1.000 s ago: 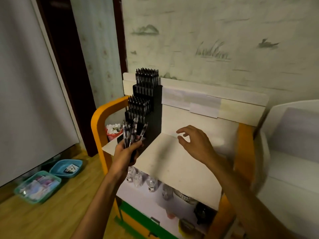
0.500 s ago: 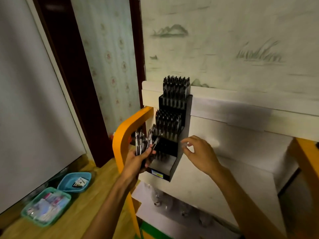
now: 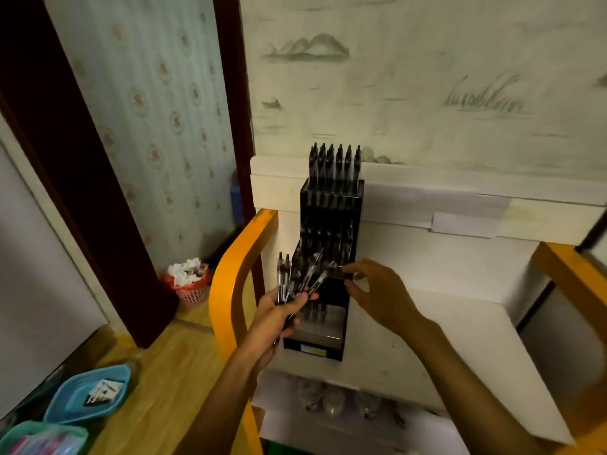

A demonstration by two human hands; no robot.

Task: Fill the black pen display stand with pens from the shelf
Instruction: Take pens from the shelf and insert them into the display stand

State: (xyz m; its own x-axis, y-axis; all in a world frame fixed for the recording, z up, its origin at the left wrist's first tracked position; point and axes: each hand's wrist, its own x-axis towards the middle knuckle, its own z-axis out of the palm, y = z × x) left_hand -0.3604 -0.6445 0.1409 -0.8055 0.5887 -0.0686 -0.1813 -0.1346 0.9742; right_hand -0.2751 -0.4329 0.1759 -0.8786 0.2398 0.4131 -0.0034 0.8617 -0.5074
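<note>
The black pen display stand [image 3: 356, 224] is a stepped tower on the white shelf top [image 3: 443, 339], against the wall. Its top and middle tiers hold rows of dark pens [image 3: 333, 165]; its lowest tier shows a few pens and bare space. My left hand [image 3: 279, 315] grips a bunch of pens [image 3: 297, 279] fanned upward just left of the stand's lower tier. My right hand [image 3: 377, 292] reaches in from the right with thumb and fingers close together at the tip of one pen in that bunch; whether it pinches the pen is blurred.
An orange curved frame [image 3: 230, 284] borders the shelf on the left, another orange post [image 3: 571, 274] on the right. Bottles [image 3: 331, 397] sit on the lower shelf. On the wooden floor lie a red basket [image 3: 190, 284] and blue and green trays [image 3: 87, 394].
The view has swung so the stand is seen more head-on. My left hand keeps the pen bunch; my right hand has moved from the stand's side to the pen tips.
</note>
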